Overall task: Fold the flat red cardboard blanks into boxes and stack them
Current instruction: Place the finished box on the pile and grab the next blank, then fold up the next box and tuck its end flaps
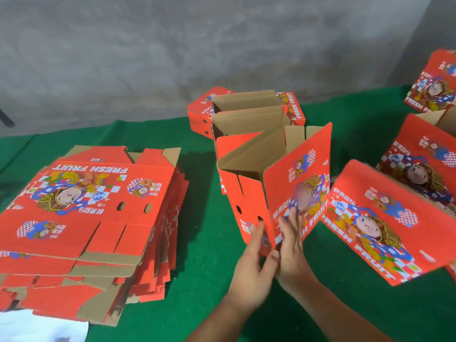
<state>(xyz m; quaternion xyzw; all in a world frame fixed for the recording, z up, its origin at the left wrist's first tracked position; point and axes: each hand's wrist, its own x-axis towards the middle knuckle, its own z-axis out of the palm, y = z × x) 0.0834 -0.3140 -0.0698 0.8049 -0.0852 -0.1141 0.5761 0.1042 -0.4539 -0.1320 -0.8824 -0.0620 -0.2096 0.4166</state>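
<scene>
With the half-erected box (276, 183) standing mid-surface, the left hand (251, 272) and right hand (291, 245) press its near corner with straight fingers, so squaring precedes stacking behind.

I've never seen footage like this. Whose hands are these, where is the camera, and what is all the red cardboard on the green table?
There is no machine here: a person wears a camera on the head, so this single view looks forward and down at their own hands. On the green table a pile of flat red blanks lies on the left. In the middle stands a half-folded box, open at the top, showing brown insides. The left hand and the right hand press with fairly straight fingers against its lower corner. More open-topped boxes stand behind it, and further red boxes lie to the right.
</scene>
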